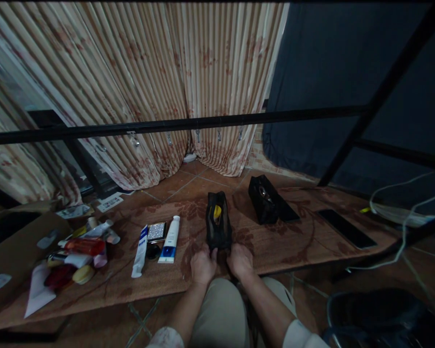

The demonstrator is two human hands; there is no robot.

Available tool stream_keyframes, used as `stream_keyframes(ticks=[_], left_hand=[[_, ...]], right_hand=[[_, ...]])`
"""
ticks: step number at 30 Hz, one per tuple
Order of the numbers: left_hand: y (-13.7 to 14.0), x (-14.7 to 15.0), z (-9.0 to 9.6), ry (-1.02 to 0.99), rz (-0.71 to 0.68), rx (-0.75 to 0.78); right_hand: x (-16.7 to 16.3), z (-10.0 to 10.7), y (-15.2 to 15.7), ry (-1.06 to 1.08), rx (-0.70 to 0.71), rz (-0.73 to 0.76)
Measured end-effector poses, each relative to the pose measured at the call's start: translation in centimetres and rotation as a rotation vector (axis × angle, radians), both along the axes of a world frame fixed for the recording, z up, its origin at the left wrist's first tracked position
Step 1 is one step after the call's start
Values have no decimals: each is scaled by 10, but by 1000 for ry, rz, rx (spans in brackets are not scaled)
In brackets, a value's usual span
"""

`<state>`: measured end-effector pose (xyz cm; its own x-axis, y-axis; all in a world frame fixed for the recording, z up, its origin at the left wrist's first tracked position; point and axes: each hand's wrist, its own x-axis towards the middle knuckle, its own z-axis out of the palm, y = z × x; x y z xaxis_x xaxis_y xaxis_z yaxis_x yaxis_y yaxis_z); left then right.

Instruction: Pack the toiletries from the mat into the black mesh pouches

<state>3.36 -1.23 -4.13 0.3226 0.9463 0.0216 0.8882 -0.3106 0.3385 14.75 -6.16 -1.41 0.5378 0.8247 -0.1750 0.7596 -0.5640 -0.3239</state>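
Note:
A small black mesh pouch (218, 237) stands in front of me with its top unzipped, and something yellow (217, 212) shows inside. At its near left corner my left hand (203, 265) is closed, the fingertips pinching the edge of the pouch. My right hand (239, 261) is closed at the near right corner, its fingers curled and partly hidden. To the left lie a white and blue tube (170, 240), a flatter tube (140, 253), a glittery square compact (156, 232) and a small round black item (152, 251).
A second black pouch (264, 200), open on top, stands at the back right, and a dark phone-like slab (347, 228) lies farther right. Piled cosmetics (82, 246) sit beside a cardboard box (25, 246) on the left. A black metal bar (159, 126) crosses beyond the cloth-covered surface.

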Motion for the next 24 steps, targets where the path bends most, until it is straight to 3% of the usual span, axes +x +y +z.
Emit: stream_keyframes(ticks=[24], left_hand=[[-1, 0, 2, 30, -2, -16]], right_hand=[[1, -3, 1, -37, -16, 24]])
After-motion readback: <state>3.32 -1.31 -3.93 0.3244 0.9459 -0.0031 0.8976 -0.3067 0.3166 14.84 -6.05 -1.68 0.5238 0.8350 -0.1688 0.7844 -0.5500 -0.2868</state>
